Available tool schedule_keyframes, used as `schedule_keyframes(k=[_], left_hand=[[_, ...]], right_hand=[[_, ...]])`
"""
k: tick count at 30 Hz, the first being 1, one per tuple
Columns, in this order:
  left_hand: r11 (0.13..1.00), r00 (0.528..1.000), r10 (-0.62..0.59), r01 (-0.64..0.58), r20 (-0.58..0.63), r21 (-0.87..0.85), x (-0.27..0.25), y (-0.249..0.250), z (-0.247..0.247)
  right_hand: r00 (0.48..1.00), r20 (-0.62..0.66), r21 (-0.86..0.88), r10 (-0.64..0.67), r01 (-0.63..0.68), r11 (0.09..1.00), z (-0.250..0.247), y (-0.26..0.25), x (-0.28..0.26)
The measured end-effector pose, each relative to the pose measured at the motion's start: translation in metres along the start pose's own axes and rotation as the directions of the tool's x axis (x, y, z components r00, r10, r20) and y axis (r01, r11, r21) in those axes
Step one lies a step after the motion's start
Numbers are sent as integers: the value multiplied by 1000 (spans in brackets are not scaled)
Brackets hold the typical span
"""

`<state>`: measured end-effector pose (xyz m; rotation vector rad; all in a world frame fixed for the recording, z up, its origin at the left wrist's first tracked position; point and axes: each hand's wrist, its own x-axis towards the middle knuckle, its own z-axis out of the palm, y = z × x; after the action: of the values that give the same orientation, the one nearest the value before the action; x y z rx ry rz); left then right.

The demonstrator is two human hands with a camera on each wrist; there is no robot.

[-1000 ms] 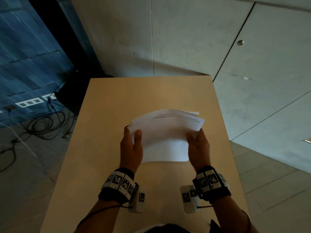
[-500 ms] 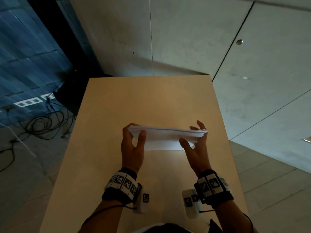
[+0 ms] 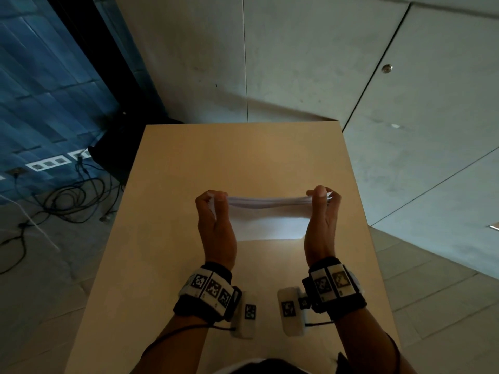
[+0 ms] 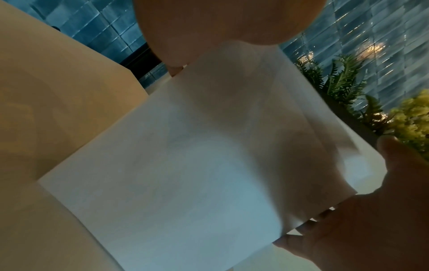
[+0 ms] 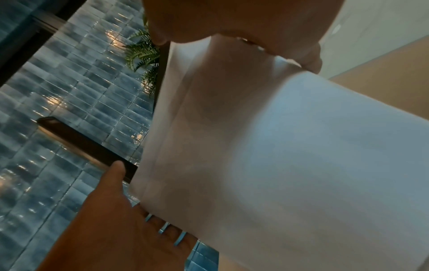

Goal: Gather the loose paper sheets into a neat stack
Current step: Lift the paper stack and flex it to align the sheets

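Fingers (image 3: 213, 197) of your left hand (image 3: 216, 228) pinch the 9 o'clock end of the paper sheets (image 3: 267, 217), while your right hand (image 3: 321, 225) pinches the 3 o'clock end, thumb on the near face. You hold the white sheets upright on edge at the middle of the tabletop (image 3: 243, 157), their lower edge at or just above its surface, the top edges roughly level. Both wrists wear marker-patterned bands.

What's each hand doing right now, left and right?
Left hand: grips the left edge of the paper sheets, held upright on the table.
Right hand: grips the right edge of the same sheets.
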<state>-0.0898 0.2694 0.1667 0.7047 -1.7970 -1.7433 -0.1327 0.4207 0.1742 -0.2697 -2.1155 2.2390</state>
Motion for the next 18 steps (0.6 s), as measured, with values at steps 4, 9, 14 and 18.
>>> schedule_keyframes(k=[4,9,14,18], left_hand=[[998,1000,5,-3,-30,60,1,-4,2],[994,1000,0,2,-24,107,2,-12,0],[993,999,41,-40,0,109,3,-12,0],[991,998,68,-68,4,116,4,-15,0]], right_hand=[[1000,-24,17,20,-20,1000,3,2,3],[997,-81,-39,-12,9,999,3,11,10],[994,-102,-35,-37,34,999,3,18,10],[992,-118,-14,-41,40,999,4,18,9]])
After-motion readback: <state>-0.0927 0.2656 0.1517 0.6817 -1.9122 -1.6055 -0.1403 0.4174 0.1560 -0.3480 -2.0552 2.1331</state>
